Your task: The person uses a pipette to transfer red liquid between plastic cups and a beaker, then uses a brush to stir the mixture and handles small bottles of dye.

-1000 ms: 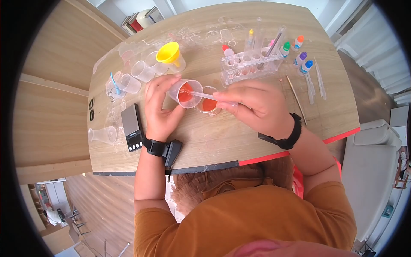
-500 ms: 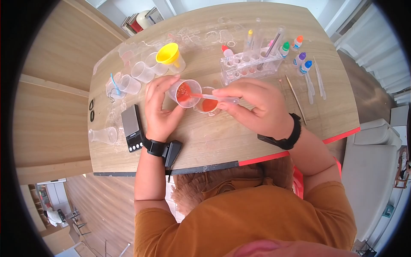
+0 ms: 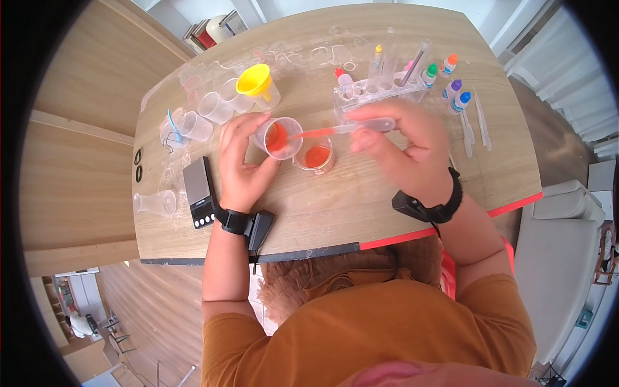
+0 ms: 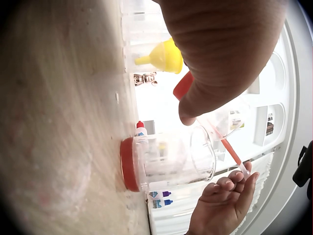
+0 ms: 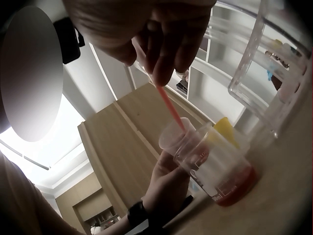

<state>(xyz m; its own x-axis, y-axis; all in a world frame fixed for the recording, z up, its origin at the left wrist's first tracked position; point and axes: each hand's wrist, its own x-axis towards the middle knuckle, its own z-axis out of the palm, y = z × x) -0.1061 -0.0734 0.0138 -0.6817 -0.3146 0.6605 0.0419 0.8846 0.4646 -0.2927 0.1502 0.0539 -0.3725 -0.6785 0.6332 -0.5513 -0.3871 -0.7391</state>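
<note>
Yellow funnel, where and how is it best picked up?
Pinch the yellow funnel by its wide rim, coming from above, one finger inside the cone and the thumb outside. It sits mouth up in a clear cup with its narrow spout down inside, so the flared rim is the exposed part. Lifting straight up should draw the spout out cleanly.

Head cam looks forward and down over the whole tabletop (image 3: 322,219). Wrist cams sit low and close; both share the glass beaker (image 4: 166,161).

Rack (image 3: 362,98) partly hidden, bottle labels (image 3: 458,106) unreadably small
</note>
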